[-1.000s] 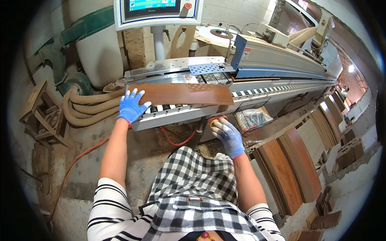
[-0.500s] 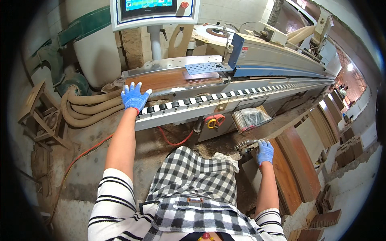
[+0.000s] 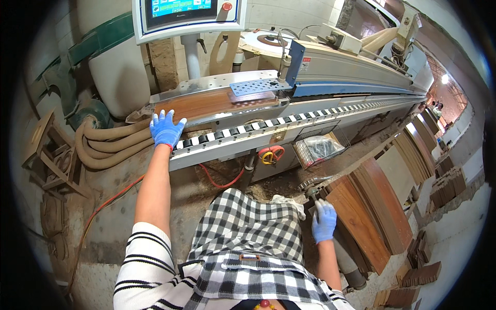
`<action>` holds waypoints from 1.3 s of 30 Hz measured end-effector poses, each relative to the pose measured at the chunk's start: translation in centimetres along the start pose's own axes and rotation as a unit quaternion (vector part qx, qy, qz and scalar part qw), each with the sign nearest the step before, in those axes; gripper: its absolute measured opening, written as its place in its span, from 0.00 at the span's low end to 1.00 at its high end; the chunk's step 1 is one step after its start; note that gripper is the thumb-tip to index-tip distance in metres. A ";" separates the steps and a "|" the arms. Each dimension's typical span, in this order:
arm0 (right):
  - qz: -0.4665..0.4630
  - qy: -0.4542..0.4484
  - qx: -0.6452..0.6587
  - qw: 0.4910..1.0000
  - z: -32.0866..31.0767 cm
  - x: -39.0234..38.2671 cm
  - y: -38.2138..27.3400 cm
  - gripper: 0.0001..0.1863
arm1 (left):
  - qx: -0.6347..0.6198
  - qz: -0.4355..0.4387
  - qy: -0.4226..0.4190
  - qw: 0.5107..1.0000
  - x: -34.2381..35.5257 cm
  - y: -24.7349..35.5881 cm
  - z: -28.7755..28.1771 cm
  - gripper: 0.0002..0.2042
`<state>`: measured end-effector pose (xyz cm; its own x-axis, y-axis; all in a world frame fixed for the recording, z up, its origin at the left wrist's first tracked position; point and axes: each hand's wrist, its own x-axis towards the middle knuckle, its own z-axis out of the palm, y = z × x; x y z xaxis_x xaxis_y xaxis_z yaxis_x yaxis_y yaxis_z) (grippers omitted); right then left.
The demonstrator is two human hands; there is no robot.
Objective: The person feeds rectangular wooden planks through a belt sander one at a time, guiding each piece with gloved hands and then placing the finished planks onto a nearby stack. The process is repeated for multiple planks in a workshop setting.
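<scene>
My left hand, in a blue glove with pale fingertips, lies with fingers spread at the near left end of a brown wooden board. The board rests on the metal bed of a long machine, and its far end runs under a blue perforated plate. My right hand, gloved the same way, is low at the right beside a stack of brown boards. Its fingers stretch forward and nothing shows in them. Whether they touch the top board's edge I cannot tell.
A rail of black and white rollers runs along the machine's front. Below it hang red and yellow rings and a wire basket. A control screen stands behind. Thick hoses and a wooden stool are left.
My right hand has moved left and nearer to me, off the side of the board stack. My left hand stays at the board's end. The view has shifted slightly.
</scene>
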<state>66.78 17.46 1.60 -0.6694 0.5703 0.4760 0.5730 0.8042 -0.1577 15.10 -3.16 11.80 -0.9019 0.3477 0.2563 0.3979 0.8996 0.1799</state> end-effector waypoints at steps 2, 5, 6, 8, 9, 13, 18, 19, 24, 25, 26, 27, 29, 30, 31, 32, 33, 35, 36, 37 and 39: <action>0.118 0.003 0.111 0.987 0.0 -2.2 -0.4 0.15 | -0.002 -0.001 0.002 1.000 0.0 0.0 -0.1 0.33; 0.476 0.068 0.525 0.702 2.1 -6.2 3.2 0.23 | -0.009 0.003 0.004 1.000 0.1 0.2 0.1 0.33; 0.509 0.111 0.590 0.617 1.0 -6.7 3.7 0.27 | -0.010 0.000 0.004 1.000 0.0 -0.1 0.1 0.33; 0.554 0.190 0.662 0.469 -0.9 -7.8 5.0 0.33 | -0.009 -0.003 0.005 1.000 -0.1 -0.2 0.0 0.33; 0.569 0.226 0.675 0.411 -1.4 -8.1 5.7 0.34 | -0.007 -0.003 0.005 1.000 -0.1 -0.2 0.0 0.33; 0.557 0.319 0.623 0.447 -0.6 -9.9 8.6 0.27 | -0.011 0.001 0.006 1.000 0.1 0.1 0.1 0.33; 0.550 0.252 0.639 0.474 0.1 -9.6 7.3 0.22 | -0.008 0.000 0.009 1.000 0.0 -0.1 0.1 0.33; 0.545 0.229 0.649 0.478 0.2 -9.3 6.7 0.23 | -0.008 -0.001 0.009 1.000 0.0 -0.1 0.1 0.33; 0.547 0.231 0.657 0.464 0.1 -8.0 4.4 0.26 | -0.020 -0.001 0.021 1.000 -0.2 -0.4 0.3 0.31; 0.549 0.236 0.657 0.459 0.2 -8.1 4.5 0.26 | -0.021 -0.001 0.021 1.000 -0.3 -0.4 0.3 0.31; 0.548 0.237 0.659 0.457 0.3 -8.4 4.8 0.27 | -0.020 -0.002 0.023 1.000 -0.2 -0.4 0.3 0.31; 0.547 0.238 0.661 0.455 0.5 -8.8 5.2 0.28 | -0.019 -0.002 0.024 1.000 -0.2 -0.5 0.4 0.31; 0.549 0.245 0.660 0.450 0.5 -9.3 5.6 0.30 | -0.020 -0.004 0.026 0.999 -0.2 -0.6 0.5 0.30; 0.552 0.252 0.657 0.447 0.4 -9.4 5.7 0.31 | -0.022 -0.005 0.026 0.999 -0.2 -0.6 0.5 0.30; 0.556 0.258 0.654 0.444 0.3 -9.5 5.8 0.32 | -0.024 -0.006 0.027 0.999 -0.2 -0.6 0.5 0.30; 0.557 0.261 0.657 0.436 0.4 -9.8 6.1 0.33 | -0.025 -0.007 0.027 0.999 -0.3 -0.6 0.5 0.30; 0.557 0.264 0.660 0.429 0.4 -10.1 6.5 0.33 | -0.025 -0.007 0.028 0.999 -0.3 -0.5 0.5 0.30; 0.557 0.270 0.660 0.426 0.4 -10.4 6.7 0.34 | -0.026 -0.008 0.029 0.999 -0.3 -0.6 0.5 0.30; 0.556 0.273 0.656 0.431 0.3 -10.4 6.6 0.34 | -0.027 -0.009 0.030 0.999 -0.3 -0.6 0.6 0.29; 0.555 0.277 0.652 0.435 0.2 -10.5 6.6 0.34 | -0.028 -0.009 0.031 0.999 -0.3 -0.6 0.6 0.29; 0.554 0.278 0.659 0.427 0.5 -11.2 7.3 0.34 | -0.027 -0.003 0.033 0.999 -0.2 -0.9 1.0 0.29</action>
<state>78.19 17.00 -5.32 0.0917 0.8892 -0.4481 -0.6159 -0.3030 -0.7272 14.76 -3.74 10.68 -0.8918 0.3225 0.3172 0.4027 0.8855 0.2320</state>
